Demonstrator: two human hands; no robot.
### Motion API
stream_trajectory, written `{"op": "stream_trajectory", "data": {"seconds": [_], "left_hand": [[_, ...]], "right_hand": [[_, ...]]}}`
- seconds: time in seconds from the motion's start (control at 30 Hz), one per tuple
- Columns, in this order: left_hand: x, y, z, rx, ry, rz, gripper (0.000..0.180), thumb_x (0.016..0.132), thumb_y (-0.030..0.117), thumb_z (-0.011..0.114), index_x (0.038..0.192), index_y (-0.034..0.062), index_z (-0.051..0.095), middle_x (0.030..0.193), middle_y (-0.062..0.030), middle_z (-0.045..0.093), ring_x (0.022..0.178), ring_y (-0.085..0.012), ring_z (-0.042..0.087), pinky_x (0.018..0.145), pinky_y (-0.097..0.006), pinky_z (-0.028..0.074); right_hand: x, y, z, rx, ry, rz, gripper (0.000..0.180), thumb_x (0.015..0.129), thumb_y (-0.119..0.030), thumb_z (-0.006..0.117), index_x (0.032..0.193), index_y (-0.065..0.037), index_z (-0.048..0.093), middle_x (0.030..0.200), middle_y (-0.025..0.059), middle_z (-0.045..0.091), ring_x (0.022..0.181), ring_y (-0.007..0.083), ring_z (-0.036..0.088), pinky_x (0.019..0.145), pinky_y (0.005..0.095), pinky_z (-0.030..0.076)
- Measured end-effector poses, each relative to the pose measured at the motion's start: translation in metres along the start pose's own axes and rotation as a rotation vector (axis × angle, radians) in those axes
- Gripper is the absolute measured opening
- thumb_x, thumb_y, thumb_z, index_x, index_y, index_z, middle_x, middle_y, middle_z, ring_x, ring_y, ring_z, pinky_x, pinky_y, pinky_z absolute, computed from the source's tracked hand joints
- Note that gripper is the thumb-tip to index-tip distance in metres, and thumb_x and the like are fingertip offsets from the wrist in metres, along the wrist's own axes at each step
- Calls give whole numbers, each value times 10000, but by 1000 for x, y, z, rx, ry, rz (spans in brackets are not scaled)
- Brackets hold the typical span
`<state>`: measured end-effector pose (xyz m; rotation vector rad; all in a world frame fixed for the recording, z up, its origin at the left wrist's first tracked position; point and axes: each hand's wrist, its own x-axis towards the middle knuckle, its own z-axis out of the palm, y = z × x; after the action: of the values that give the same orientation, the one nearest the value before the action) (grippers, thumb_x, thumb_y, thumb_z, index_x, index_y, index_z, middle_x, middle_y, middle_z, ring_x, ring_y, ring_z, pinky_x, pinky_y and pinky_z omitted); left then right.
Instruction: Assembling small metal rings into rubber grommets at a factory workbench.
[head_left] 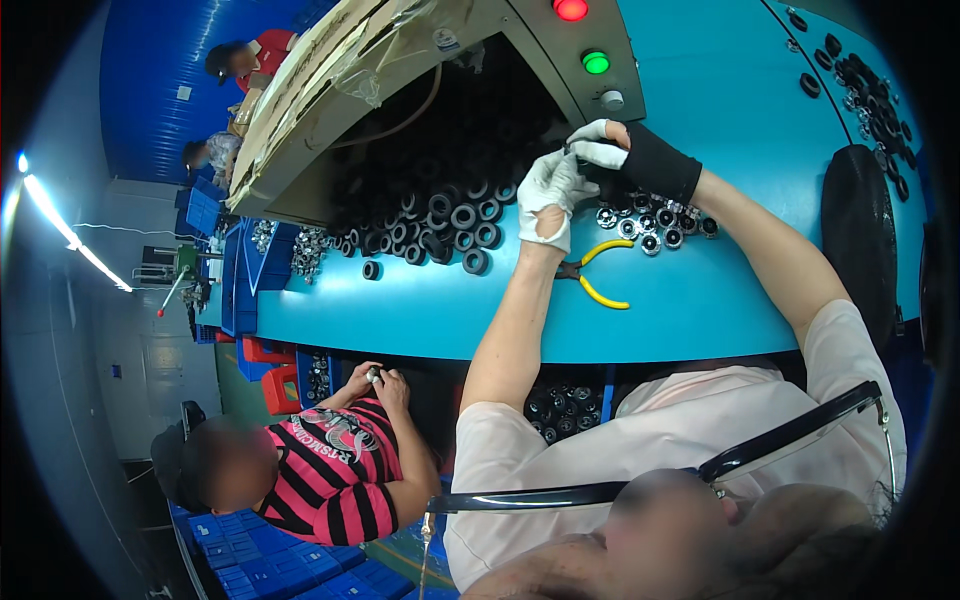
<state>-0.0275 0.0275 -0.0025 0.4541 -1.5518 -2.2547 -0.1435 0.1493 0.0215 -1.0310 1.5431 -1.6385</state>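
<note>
Above the blue table, my gloved hands meet in front of a machine opening. My left hand [552, 196], in a white glove with a cut-out at the wrist, has its fingers closed against those of my right hand [604, 146]. A white glove and a black wrist cover [662, 163] are on the right one, its fingers pinched too. Whatever small dark piece lies between the fingertips is mostly hidden. Beneath the hands are several shiny metal-and-black wheels [651, 242] and pliers with yellow handles [602, 296]. Many black rubber rings [462, 217] lie left of my left hand.
A machine [590, 30] with red and green lights stands at the back. More rings and wheels [872, 100] lie far right, beside a long black object [858, 240]. A co-worker in a striped shirt [340, 455] sits left. Below the table edge is a wheel-filled bin [562, 410].
</note>
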Motion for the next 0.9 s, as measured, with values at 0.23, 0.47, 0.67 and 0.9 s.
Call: {"op": "stream_trajectory", "data": {"seconds": [0.23,0.47,0.67,0.9], "left_hand": [[1,6,-5,-93,-62,-79,230,934,248,496,1009,34,529,812,-62,590,676,-157,584,637,-308,500],[4,2,-2,-36,-131,-152,383,960,394,373,1026,46,520,805,-61,589,633,-144,555,532,-285,461],[8,1,-2,-24,38,-91,281,931,317,500,869,45,540,694,-41,561,489,-144,532,473,-255,428],[-23,52,-23,111,48,88,286,919,308,511,926,23,534,722,-96,551,550,-184,531,541,-322,458]], "right_hand": [[-1,-3,0,-101,-72,16,424,814,-217,645,1164,-14,520,1007,74,612,926,122,574,828,264,455],[-6,0,4,17,-159,-69,423,811,-148,625,1185,3,497,1077,100,581,971,148,558,824,294,466],[-6,-7,-8,-389,-38,-171,453,802,-280,639,1144,-4,533,1088,169,582,1031,246,554,880,333,427],[-4,-12,-26,-531,38,-277,124,746,-133,624,806,-24,625,800,121,609,817,273,598,730,332,466]]}}
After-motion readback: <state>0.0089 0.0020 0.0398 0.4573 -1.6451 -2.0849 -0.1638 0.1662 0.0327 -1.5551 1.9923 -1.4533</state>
